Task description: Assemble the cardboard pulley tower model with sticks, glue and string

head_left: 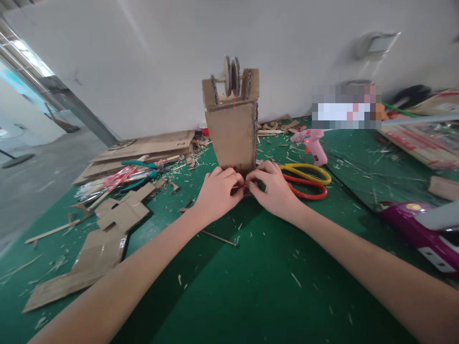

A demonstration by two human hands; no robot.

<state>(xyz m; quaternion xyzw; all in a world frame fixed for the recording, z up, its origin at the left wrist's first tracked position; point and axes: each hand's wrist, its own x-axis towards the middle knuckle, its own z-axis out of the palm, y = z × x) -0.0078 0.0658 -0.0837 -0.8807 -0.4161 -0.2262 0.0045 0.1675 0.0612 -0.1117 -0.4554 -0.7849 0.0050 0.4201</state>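
Note:
A cardboard tower (231,136) stands upright on the green table, with a cardboard pulley wheel (227,75) on a stick across its top. Red string (234,124) runs from the wheel down the tower's front to my hands. My left hand (222,191) is closed, its thumb and fingers pinching the string low in front of the tower. Close beside it, my right hand (270,188) pinches at the same spot, its fingertips nearly meeting the left ones. Whatever small piece lies between the right fingertips is too hidden to name.
Scissors (308,195) with yellow and orange handles lie right of the tower, near a pink glue gun (315,145). Teal-handled pliers (143,177) and cut cardboard (96,246) lie left. A nail (222,238) lies in front; a purple device (412,229) is far right.

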